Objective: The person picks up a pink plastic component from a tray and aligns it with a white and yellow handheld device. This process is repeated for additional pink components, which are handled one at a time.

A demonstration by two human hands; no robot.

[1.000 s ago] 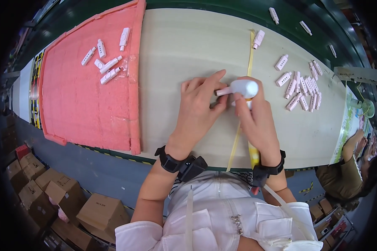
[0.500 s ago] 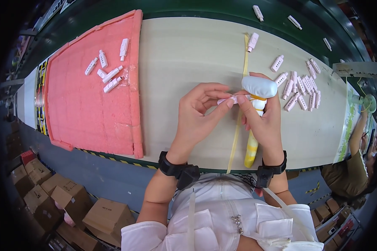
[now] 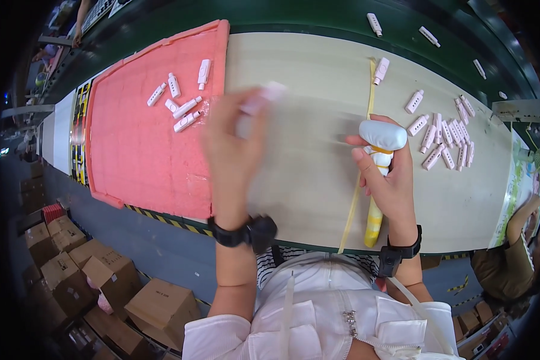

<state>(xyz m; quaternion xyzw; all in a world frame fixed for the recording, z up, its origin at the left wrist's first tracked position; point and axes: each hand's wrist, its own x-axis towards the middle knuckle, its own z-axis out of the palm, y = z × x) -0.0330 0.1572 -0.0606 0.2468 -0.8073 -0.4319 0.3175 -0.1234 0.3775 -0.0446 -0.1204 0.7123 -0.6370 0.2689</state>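
My left hand [image 3: 235, 144], smeared by motion, is over the right edge of the pink foam-edged mat [image 3: 144, 162]. At its fingertips it pinches a small pale-pink plastic device [image 3: 265, 98], too blurred for detail. My right hand [image 3: 397, 186] is wrapped round a mallet [image 3: 383, 135] with a cloth-covered pale-blue head and a yellow taped handle; its thumb and index finger stand apart beside the head. Several similar pink devices [image 3: 187, 107] lie on the mat's upper right part. A larger cluster of devices [image 3: 453, 133] lies on the table right of my right hand.
The beige table [image 3: 300, 180] has a yellow tape strip [image 3: 350, 219] across it. Beyond runs a dark green conveyor belt [image 3: 318, 15] with a few devices on it. Cardboard boxes [image 3: 162, 306] stand on the floor at lower left. Another person [image 3: 504, 264] is at the far right.
My left hand has moved away from my right hand, left and upward toward the mat, carrying the pink device. My right hand no longer touches the device and still holds the mallet.
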